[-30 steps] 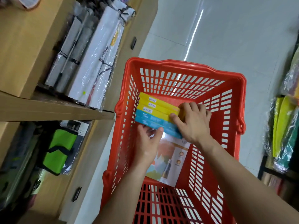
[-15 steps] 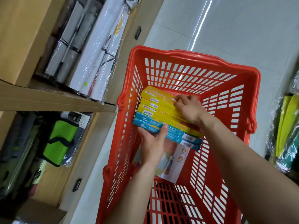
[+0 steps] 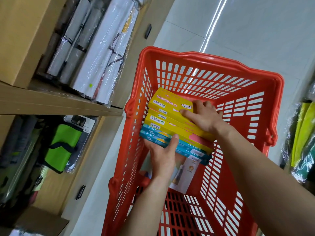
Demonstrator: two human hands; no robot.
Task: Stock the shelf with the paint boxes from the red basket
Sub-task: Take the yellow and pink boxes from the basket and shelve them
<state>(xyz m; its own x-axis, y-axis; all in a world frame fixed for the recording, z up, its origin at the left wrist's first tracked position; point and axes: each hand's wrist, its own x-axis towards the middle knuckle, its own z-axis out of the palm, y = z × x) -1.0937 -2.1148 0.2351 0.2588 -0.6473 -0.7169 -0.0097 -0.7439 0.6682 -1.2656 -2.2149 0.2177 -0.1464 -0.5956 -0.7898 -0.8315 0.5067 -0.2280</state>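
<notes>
A stack of paint boxes [image 3: 167, 116], yellow ones on top and teal ones beneath, is held inside the red basket [image 3: 213, 65] near its left wall. My left hand [image 3: 163, 154] supports the stack from below, thumb over the teal edge. My right hand [image 3: 203, 116] presses on the top yellow box from the right. A white box with a picture [image 3: 185, 176] lies on the basket floor under the stack. The wooden shelf [image 3: 56, 106] runs along the left.
The upper shelf holds white rolls and canvases in plastic wrap [image 3: 95, 53]. Below it sit a green and black bag [image 3: 61, 142] and dark packs. Wrapped yellow and green goods [image 3: 301, 143] stand at the right. Pale tiled floor lies beyond the basket.
Both hands have lifted the stack of boxes up off the white box and toward the basket's left wall. The top yellow face has come into view.
</notes>
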